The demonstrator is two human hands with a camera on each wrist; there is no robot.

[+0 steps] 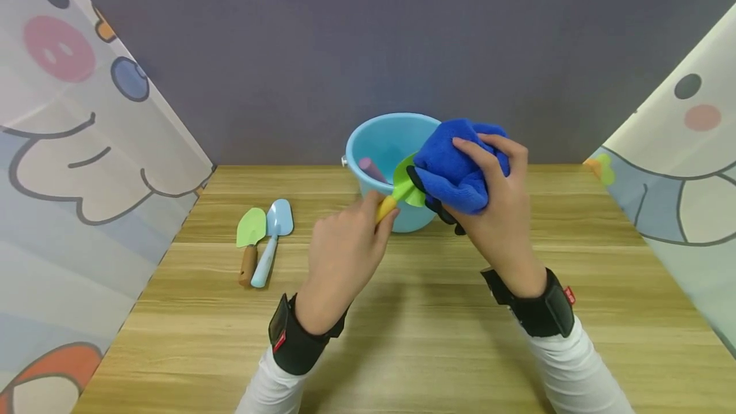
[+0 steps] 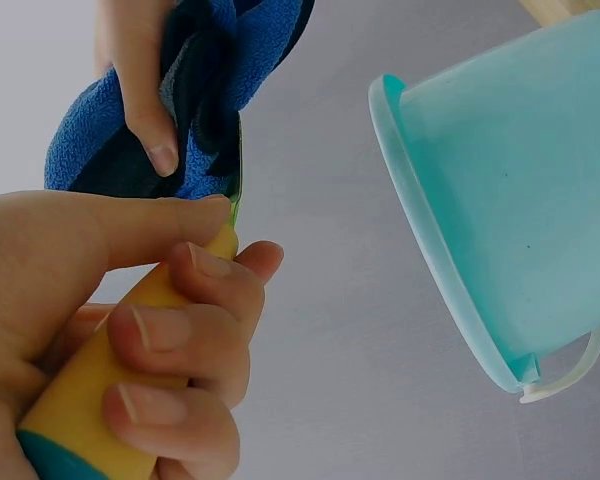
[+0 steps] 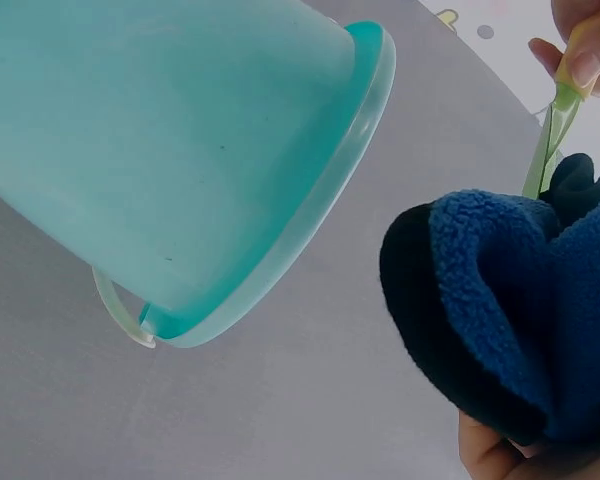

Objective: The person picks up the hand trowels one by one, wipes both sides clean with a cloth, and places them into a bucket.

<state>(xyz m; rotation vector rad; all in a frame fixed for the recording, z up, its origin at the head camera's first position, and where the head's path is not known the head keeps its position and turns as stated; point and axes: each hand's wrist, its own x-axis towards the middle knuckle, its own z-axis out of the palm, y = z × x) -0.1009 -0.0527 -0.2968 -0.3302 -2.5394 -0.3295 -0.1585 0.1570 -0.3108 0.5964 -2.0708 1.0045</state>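
Toy shovel (image 1: 407, 189) clutched by left hand (image 1: 344, 254), right hand (image 1: 499, 209) gripping blue cloth (image 1: 457, 165); bucket (image 1: 384, 139) behind, two trowels (image 1: 264, 238) on wooden worktop (image 1: 402, 337)

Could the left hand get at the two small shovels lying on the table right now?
Probably not as is: the left hand grips the yellow-handled tool. The path to the shovels over the table looks free.

Blue cloth (image 1: 457, 165) wraps green, yellow-handled trowel (image 1: 402, 193).

Cloth (image 1: 457, 168) covers most of the green blade (image 1: 406, 185); a purple handle (image 1: 372, 170) lies half hidden inside the bucket (image 1: 379, 139).
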